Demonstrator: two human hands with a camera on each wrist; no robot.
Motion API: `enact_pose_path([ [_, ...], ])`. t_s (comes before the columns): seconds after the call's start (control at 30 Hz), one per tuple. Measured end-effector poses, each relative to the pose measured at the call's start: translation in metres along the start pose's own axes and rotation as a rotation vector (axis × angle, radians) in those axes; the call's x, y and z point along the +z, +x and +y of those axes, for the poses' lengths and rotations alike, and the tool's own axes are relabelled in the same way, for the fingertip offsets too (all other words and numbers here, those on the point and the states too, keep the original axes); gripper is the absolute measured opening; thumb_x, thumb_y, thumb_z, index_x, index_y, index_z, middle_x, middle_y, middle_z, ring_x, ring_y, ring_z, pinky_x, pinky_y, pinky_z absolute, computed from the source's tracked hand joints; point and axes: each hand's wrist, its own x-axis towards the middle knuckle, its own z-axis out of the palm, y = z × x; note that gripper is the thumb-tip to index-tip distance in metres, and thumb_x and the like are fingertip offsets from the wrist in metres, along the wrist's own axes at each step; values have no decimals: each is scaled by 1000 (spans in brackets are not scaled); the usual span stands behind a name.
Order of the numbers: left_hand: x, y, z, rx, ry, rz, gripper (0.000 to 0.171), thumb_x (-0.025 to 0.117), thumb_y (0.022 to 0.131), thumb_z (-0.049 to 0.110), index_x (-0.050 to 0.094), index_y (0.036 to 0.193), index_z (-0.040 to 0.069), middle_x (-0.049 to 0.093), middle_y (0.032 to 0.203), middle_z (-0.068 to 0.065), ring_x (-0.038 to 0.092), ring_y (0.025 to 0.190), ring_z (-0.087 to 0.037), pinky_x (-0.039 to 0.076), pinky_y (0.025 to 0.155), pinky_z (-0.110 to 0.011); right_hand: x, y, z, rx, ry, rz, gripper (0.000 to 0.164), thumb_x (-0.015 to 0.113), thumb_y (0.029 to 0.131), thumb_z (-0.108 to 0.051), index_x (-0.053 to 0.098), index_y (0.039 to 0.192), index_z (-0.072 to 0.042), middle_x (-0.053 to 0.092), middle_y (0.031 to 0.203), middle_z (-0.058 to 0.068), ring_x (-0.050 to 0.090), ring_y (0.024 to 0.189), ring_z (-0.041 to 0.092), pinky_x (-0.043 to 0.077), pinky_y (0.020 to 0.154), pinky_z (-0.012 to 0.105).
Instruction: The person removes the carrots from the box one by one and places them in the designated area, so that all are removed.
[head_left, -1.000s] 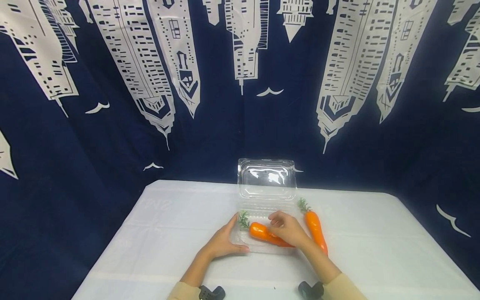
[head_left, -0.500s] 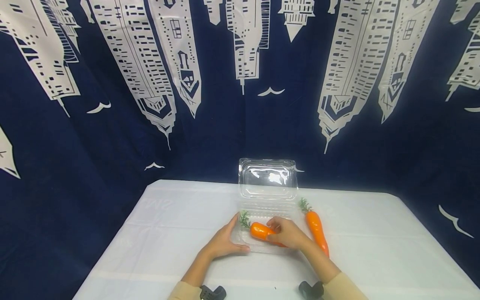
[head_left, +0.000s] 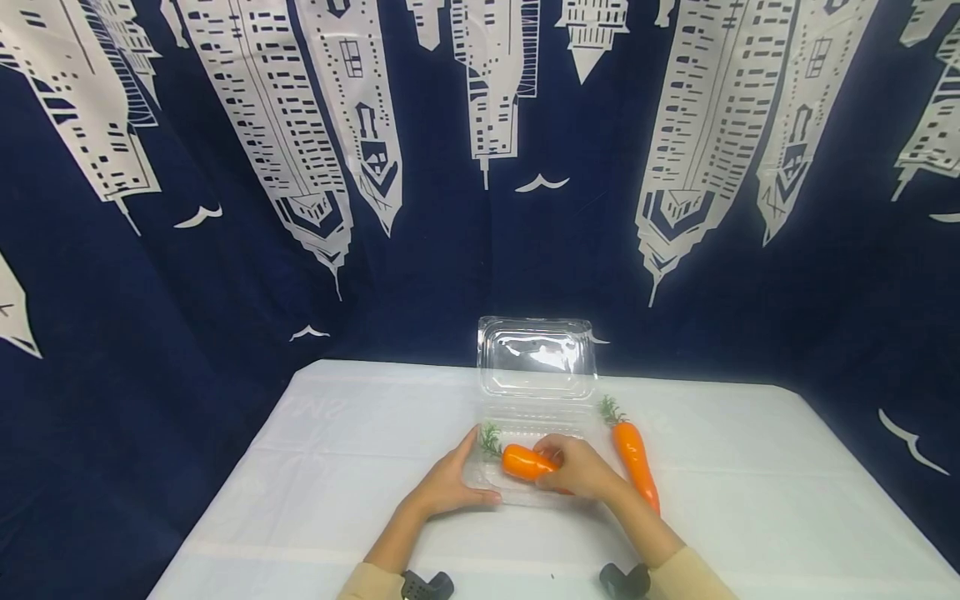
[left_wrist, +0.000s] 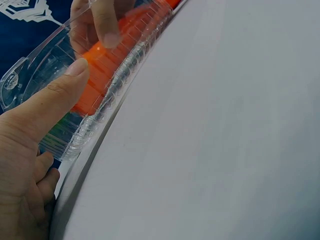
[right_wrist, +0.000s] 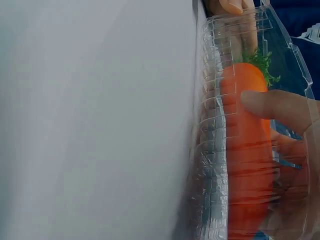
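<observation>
A clear hinged plastic container (head_left: 528,498) sits on the table, its lid (head_left: 536,358) raised at the back. Inside lies an orange carrot (head_left: 525,463), its green top toward the container's left back corner. My left hand (head_left: 442,487) holds the container's left side, thumb (left_wrist: 62,92) against the front wall and fingers around the left end. My right hand (head_left: 581,469) reaches into the container and grips the carrot around its middle, with the thumb (right_wrist: 275,106) on the near side. That hand hides the carrot's tip in the head view.
A second carrot (head_left: 633,458) lies just right of the container, beside my right forearm. The white-covered table (head_left: 337,467) spreads to both sides. A navy curtain (head_left: 420,275) with white building prints hangs behind it.
My right hand's fingers have closed around the carrot in the container, from hovering over it with curled fingers. The left hand keeps its place on the container.
</observation>
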Motion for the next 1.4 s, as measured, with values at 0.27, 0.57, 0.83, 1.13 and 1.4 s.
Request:
enact_pose_path([
  [0.27,-1,-1,-1,9,0,7,117,79,61,54,14,149,15,26,149,-13,31,131,-34,29,103,-55,0,2,3,-33,75,111,43,79,68,-13,62,108,-10,60,92,0,53,82,16,48,75,33],
  [0.57,0,1,0,35,-2,3,116,78,63,54,13,149,13,25,149,-15,30,131,-35,28,105,-53,-6,1,1,-12,132,259,45,80,68,-15,63,110,-14,61,91,-3,54,80,15,49,71,30],
  [0.83,0,0,-1,18,0,-9,116,77,63,56,12,149,14,23,150,-13,28,132,-34,27,105,-53,-12,-2,-3,47,137,290,41,79,70,-15,63,109,-14,61,92,0,55,81,17,49,70,29],
  [1.13,1,-2,2,19,-18,-12,116,78,63,54,12,149,13,23,150,-13,29,132,-34,27,104,-53,-16,-7,1,78,201,360,39,77,72,-10,63,109,-8,61,96,6,54,82,21,50,68,28],
  [1.4,0,-1,2,9,4,8,119,80,60,53,13,149,11,28,146,-19,32,130,-38,29,103,-54,-30,-18,6,141,207,441,42,76,76,-19,60,112,-5,61,99,11,56,85,25,51,66,28],
])
